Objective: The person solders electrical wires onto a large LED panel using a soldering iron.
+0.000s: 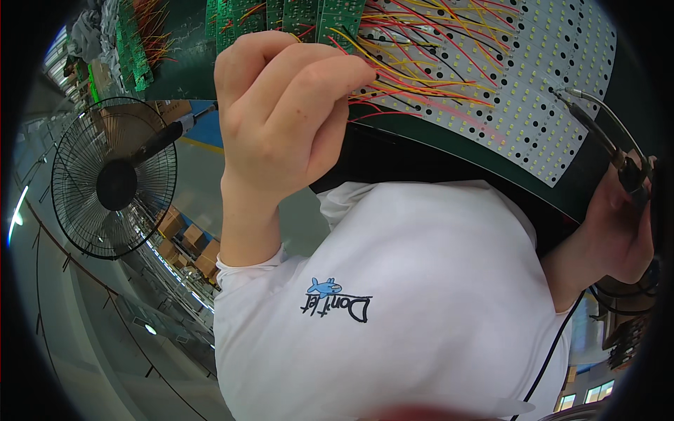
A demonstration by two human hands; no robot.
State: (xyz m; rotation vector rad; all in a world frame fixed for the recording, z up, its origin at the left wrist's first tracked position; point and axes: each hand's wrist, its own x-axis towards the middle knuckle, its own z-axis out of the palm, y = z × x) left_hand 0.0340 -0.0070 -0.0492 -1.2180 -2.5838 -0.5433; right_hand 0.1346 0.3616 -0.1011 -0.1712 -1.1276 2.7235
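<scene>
My left hand is closed in a pinch at the near ends of several thin red, yellow and black wires; a dark wire end shows at its fingertips. These wires lie across a white LED board dotted with small yellowish chips and black round holes. At the far right, my right hand is wrapped round a soldering iron with a thin curved metal tube beside it. The iron's tip meets or hovers just over the board; I cannot tell which. Part of the right hand is lost in the dark rim.
Green circuit boards with wires stand along the table's far left. More wired boards lie beyond them. A black fan is at the left, with cardboard boxes behind. A black cable hangs beneath my right arm.
</scene>
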